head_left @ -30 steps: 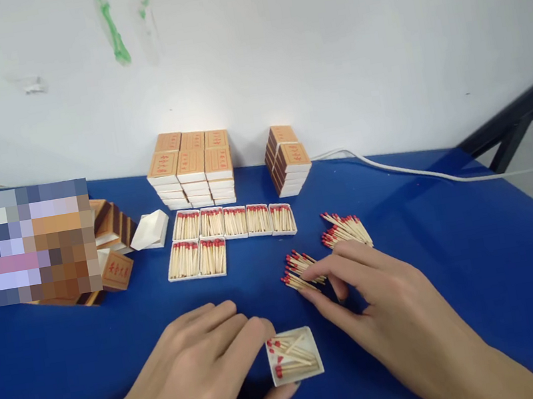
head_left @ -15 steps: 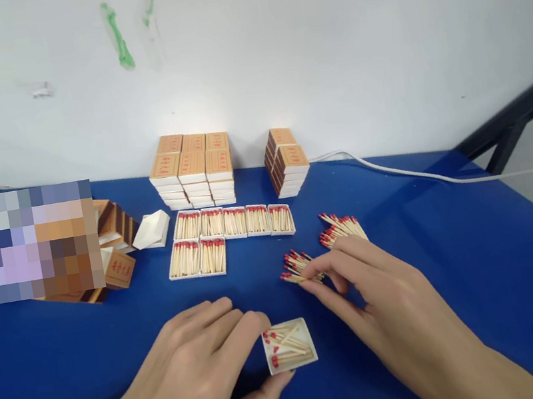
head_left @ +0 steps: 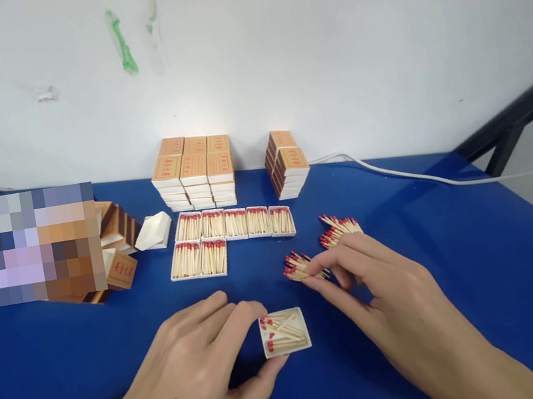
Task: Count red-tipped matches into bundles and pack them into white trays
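My left hand (head_left: 196,365) grips a small white matchbox tray (head_left: 284,332) between thumb and fingers; the tray lies on the blue table (head_left: 457,250) and is partly filled with red-tipped matches. My right hand (head_left: 383,295) reaches to a loose pile of matches (head_left: 298,266) just beyond the tray, its thumb and forefinger pinching matches at the pile's near edge. A second loose pile of matches (head_left: 339,228) lies behind my right hand, partly hidden by the fingers.
Several filled white trays (head_left: 231,232) lie in two rows mid-table. Stacks of closed matchboxes (head_left: 194,170) and a smaller stack (head_left: 287,162) stand by the white wall. Box sleeves (head_left: 116,243) and a folded white paper (head_left: 154,231) sit left. A white cable (head_left: 393,169) runs right.
The view has shifted slightly, so the tray and my left hand sit higher in the picture. My right hand's fingers have closed on matches at the near pile.
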`<action>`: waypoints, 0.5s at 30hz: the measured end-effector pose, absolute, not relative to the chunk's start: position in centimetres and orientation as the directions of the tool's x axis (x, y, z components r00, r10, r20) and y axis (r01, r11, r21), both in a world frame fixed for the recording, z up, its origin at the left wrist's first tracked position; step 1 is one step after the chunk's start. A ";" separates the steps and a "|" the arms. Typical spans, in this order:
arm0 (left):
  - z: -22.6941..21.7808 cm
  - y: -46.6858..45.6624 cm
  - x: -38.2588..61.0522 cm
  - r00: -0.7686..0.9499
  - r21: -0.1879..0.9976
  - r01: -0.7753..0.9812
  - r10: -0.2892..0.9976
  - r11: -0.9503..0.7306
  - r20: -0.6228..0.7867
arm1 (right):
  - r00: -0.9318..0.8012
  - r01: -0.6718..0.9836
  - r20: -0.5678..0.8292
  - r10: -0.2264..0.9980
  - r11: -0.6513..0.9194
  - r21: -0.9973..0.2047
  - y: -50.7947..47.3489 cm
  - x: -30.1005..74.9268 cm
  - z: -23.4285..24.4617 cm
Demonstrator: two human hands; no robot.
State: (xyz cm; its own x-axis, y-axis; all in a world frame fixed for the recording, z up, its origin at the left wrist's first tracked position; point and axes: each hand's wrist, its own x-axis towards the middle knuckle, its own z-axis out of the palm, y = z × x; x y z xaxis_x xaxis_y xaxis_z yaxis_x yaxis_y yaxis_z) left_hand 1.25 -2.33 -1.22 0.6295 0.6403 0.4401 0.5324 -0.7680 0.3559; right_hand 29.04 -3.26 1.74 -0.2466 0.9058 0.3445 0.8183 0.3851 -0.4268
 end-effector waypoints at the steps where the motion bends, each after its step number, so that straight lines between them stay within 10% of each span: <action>1: -1.2 -2.3 1.3 0.628 0.358 0.533 0.642 -0.767 0.440 | -0.255 0.788 0.332 0.908 0.394 -0.473 -3.3 28.8 2.1; 7: -1.2 -2.1 1.2 0.640 0.396 0.508 0.643 -0.765 0.421 | -0.415 0.554 0.273 0.868 0.479 -0.681 -4.3 27.5 2.0; 15: -1.0 -2.2 1.2 0.651 0.409 0.504 0.646 -0.761 0.400 | -0.472 0.634 0.281 0.835 0.544 -0.550 -4.2 28.0 0.5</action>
